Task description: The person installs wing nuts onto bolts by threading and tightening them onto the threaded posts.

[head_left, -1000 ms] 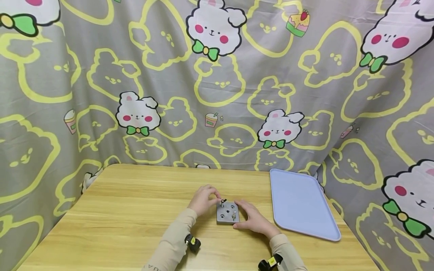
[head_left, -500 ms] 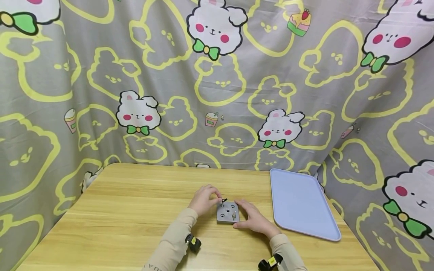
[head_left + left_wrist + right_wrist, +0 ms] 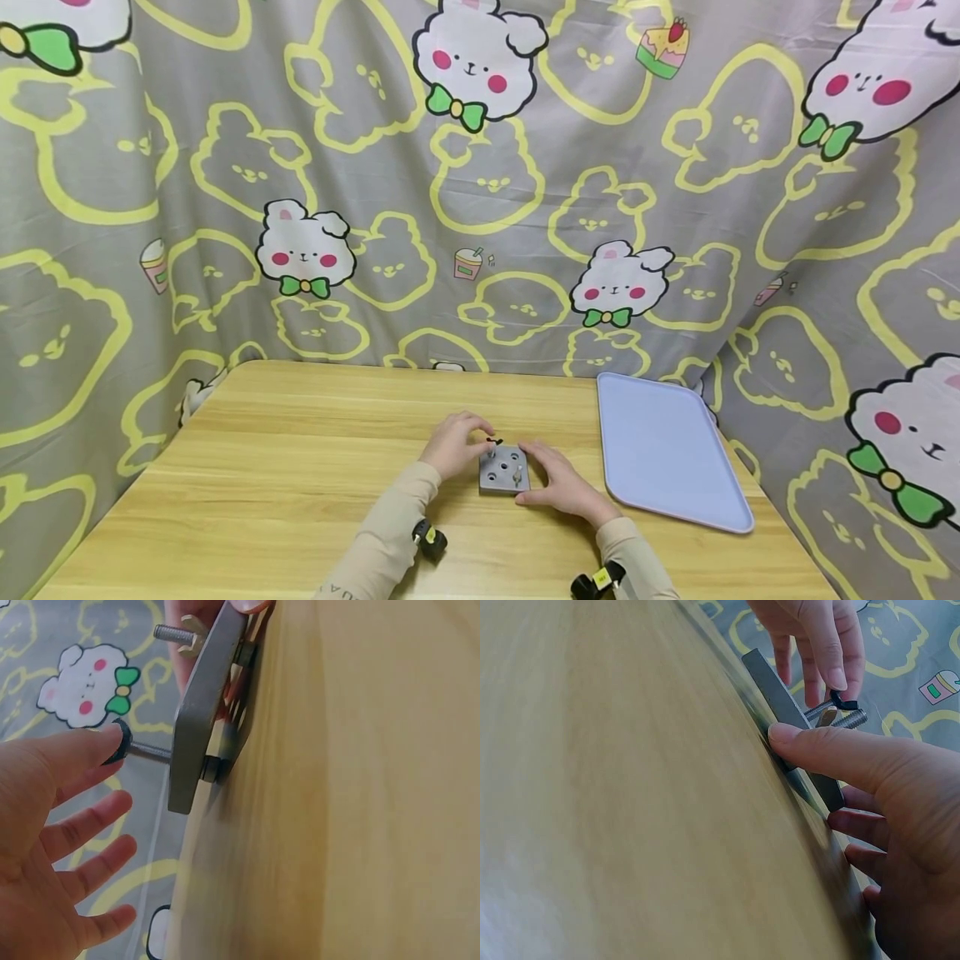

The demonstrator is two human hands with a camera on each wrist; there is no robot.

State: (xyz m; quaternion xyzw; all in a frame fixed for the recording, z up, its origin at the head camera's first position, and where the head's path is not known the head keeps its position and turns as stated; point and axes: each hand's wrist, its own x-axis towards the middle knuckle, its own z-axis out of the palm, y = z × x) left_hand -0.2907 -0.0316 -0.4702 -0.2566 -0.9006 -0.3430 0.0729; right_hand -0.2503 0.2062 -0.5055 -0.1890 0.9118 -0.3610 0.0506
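A square grey metal plate (image 3: 497,482) with several holes lies on the table. Two bolts stand up from it; one carries a brass-coloured wing nut (image 3: 193,636), the other a black wing nut (image 3: 118,742) near its top end. My left hand (image 3: 452,447) pinches the black nut with thumb and index finger, its other fingers spread apart in the left wrist view. My right hand (image 3: 564,488) grips the plate's right side, thumb at the near edge and fingers at the far side. Bolt heads (image 3: 211,769) show under the plate.
A light blue tray (image 3: 671,454) lies on the right of the wooden table (image 3: 300,467). Behind the table hangs a grey patterned curtain (image 3: 375,192). Each wrist wears a small black camera.
The black wing nut has turned a little on its bolt, and my left fingers have shifted slightly with it. The plate and my right hand have stayed in place.
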